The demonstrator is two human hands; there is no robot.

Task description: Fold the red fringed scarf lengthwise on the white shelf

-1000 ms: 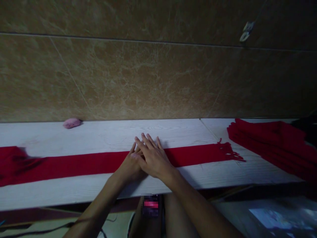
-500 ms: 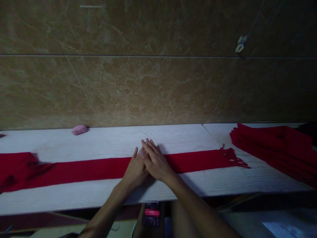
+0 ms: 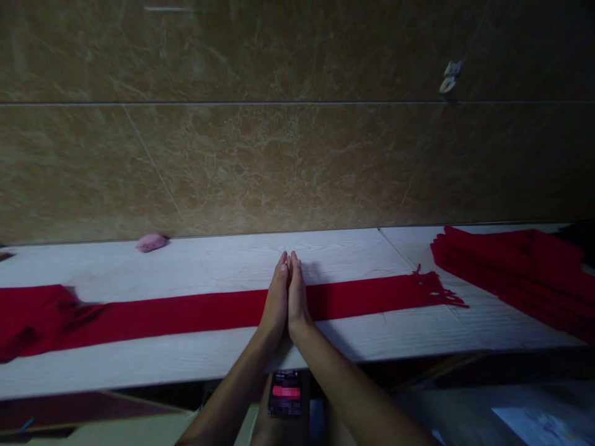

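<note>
1. Two hands, left hand and right hand, palm to palm, fingers straight, over the red scarf. I see nothing gripped; can't tell if they touch the cloth.
2. Scarf runs lengthwise along the table, passing beneath both hands.
3. Progress, my read: middle stretch done, lying flat out to the loose fringe. Left: the bunched part at my left, not spread.
4. Folded red cloth to the right, apart from the fringe.
5. Pink lump far left, by the wall.
</note>
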